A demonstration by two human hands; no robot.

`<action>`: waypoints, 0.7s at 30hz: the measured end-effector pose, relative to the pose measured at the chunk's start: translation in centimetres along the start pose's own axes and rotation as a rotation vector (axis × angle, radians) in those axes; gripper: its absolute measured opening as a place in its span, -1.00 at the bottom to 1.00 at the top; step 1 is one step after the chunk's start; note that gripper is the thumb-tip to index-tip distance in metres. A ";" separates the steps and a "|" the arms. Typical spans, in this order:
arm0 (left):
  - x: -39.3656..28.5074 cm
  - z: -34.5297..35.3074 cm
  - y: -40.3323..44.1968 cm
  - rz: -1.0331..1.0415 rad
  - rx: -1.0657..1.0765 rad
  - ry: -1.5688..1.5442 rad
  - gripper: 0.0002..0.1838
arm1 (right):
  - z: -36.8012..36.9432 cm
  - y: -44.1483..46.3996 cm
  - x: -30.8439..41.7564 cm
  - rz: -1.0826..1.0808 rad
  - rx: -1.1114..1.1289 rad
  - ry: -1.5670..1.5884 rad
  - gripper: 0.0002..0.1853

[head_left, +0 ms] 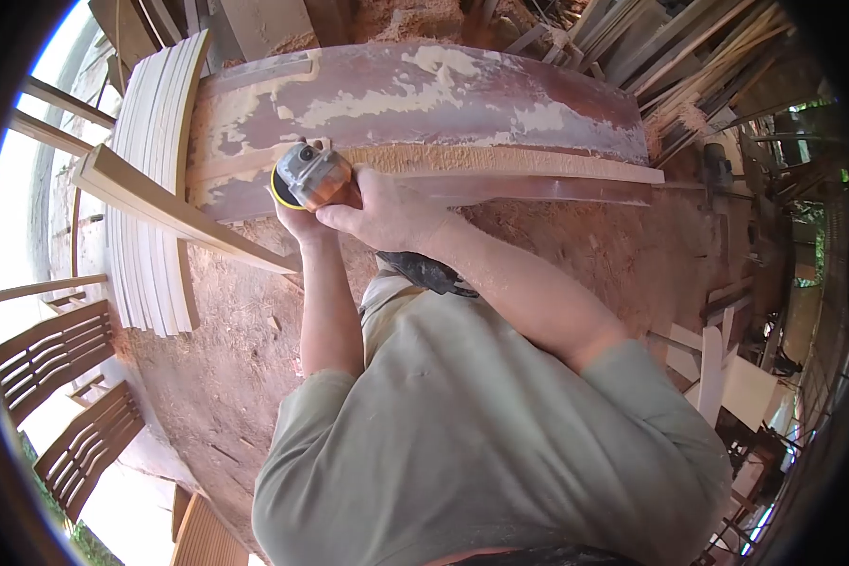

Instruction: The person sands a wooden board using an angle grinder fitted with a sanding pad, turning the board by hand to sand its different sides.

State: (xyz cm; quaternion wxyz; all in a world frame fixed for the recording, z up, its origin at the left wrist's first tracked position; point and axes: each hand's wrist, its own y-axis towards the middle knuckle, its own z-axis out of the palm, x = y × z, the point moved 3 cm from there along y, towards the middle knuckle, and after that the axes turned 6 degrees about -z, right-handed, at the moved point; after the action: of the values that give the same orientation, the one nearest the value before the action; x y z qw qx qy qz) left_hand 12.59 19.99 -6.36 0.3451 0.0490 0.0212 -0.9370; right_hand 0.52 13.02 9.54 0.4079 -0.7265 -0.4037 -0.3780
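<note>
An angle grinder (pixel 317 175) with a metal head, an orange body and a yellow-edged disc is held over the left part of the bench. My right hand (pixel 391 208) is wrapped round its body. Close against the disc side is my left hand (pixel 299 223), closed at the grinder's head, with most of its fingers hidden behind the tool. Beneath and to the right of the grinder, a long pale wooden strip (pixel 509 162) lies along the bench (pixel 377 80), its upper face rough. Whether the disc touches the wood cannot be made out.
Pale curved slats (pixel 151 189) are stacked across the bench's left end, with a thick beam (pixel 174 209) slanting beside them. Loose sticks (pixel 717 57) pile up at the back right. Slatted panels (pixel 52 354) stand at left. Sawdust covers the ground (pixel 226 368).
</note>
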 end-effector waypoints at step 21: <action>-1.6 -0.5 1.7 0.037 -0.416 0.088 -0.01 | -10.5 -10.3 -16.7 0.361 -0.480 0.005 -0.37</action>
State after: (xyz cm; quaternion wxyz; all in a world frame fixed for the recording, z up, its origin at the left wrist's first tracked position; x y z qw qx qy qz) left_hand 14.96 19.75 -6.70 0.3636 0.0177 0.2285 -0.9029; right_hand -17.50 2.43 1.86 0.2858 -0.8613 -0.1663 -0.3858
